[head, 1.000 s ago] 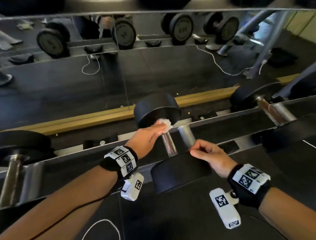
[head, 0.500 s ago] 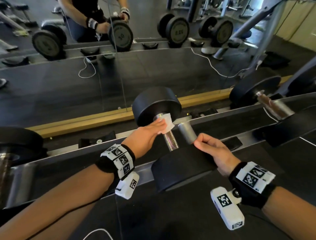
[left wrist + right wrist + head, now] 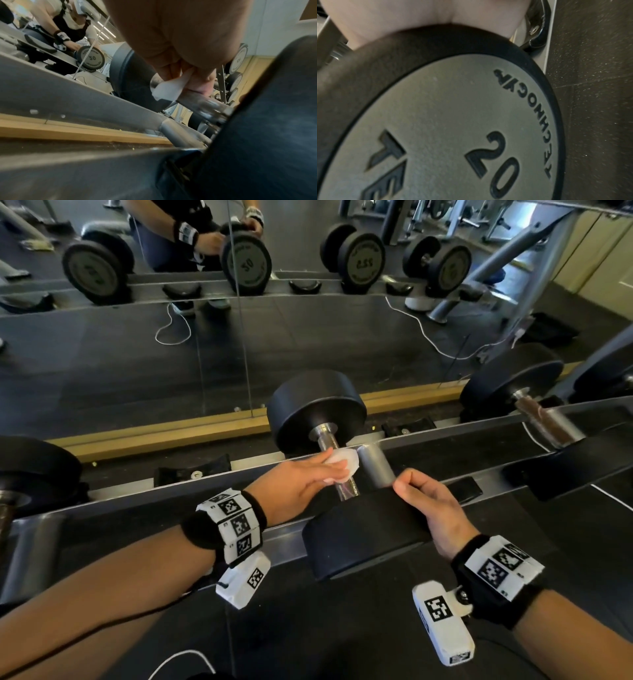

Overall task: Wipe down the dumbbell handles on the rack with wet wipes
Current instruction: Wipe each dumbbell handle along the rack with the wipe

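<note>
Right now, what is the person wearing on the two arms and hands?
Both forearms are bare, with no sleeves and no gloves. The left hand and the right hand each have a black wristband carrying white tiles printed with black square codes. Under each wrist hangs a white camera block with the same kind of code. A thin black cable runs along the left forearm.

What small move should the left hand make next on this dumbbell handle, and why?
Probably slide the wet wipe toward the near weight head: the left hand holds it around the handle's far part, leaving bare metal below, while the right hand steadies that head.
</note>
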Demonstrator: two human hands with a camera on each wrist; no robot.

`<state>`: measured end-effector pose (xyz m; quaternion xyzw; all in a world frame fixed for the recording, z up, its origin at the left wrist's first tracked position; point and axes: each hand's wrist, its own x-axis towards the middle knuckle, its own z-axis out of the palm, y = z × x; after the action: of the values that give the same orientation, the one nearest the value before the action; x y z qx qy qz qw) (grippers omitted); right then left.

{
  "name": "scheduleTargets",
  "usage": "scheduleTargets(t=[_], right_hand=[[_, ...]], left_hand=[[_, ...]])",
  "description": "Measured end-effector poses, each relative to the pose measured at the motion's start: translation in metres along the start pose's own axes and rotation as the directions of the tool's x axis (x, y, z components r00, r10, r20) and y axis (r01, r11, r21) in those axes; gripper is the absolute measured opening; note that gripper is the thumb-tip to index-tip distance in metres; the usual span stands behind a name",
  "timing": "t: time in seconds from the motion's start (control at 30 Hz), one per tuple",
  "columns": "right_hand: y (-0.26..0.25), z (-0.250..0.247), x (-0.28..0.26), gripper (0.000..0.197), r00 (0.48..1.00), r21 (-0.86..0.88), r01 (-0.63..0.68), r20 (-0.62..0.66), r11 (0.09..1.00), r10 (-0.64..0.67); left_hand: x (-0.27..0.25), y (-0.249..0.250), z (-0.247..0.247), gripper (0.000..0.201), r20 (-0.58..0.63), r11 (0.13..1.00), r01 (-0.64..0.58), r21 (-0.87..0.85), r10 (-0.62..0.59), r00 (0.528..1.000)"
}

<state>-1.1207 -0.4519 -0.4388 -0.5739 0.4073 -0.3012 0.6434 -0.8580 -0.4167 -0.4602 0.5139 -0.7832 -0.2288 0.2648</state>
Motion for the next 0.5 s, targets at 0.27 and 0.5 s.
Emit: scheduleTargets(t=[0.27, 0.5], right_hand=[[-0.011, 0.007, -0.009, 0.026, 1.000, -0.048, 0.028, -0.013, 0.998, -0.028], [-0.010, 0.016, -0.012, 0.017, 0.998, 0.000, 0.023, -0.054, 1.000, -0.023]], left_hand=[[0.003, 0.017, -0.028, 0.039, -0.124, 0.951, 0.165, -0.260, -0.203, 0.971], [0.024, 0.015, -0.033, 0.043, -0.180, 0.995, 0.050, 0.085, -0.034, 0.983]])
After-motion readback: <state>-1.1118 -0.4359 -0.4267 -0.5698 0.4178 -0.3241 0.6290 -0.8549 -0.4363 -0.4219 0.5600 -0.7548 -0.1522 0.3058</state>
